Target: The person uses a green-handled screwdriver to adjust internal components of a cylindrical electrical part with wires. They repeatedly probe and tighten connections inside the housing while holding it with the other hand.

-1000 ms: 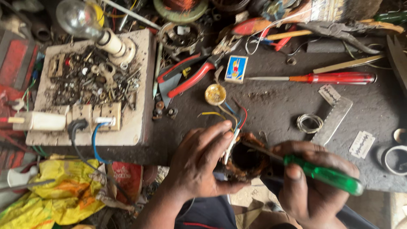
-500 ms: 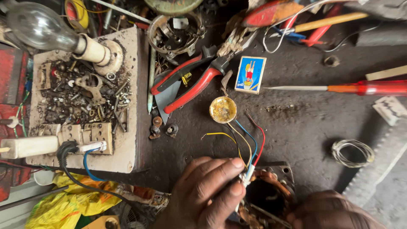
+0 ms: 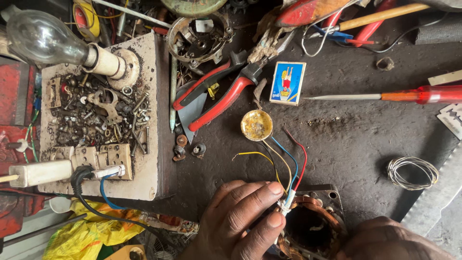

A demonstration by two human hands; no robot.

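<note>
Where the desk [image 3: 365, 139] edge meets the lap, a motor stator [image 3: 313, 226] with copper windings sits low in view, half cut off by the frame. Left hand [image 3: 236, 221]: thumb and forefinger clenched on a white sleeve [image 3: 287, 202] that gathers the coloured lead wires [image 3: 288, 163] (yellow, blue, red) just above the stator. Right hand [image 3: 385, 240]: only the back shows at the bottom corner, touching the stator's far side; cannot tell whether its fingers grip anything.

Nearby on the desk: small round tin [image 3: 256, 125] just beyond the wire tips, red-handled pliers [image 3: 216, 94], matchbox [image 3: 288, 83], red-handled screwdriver [image 3: 385, 95], coil of bare wire [image 3: 412, 172]. Left: wooden board [image 3: 149, 159] carrying screws, sockets and a glass bulb [image 3: 41, 37].

Risk, as a judgement: the leads are thin and sharply bent at the sleeve; a hard tug could break one from the winding. Bared wire tips lie close together and could touch.
</note>
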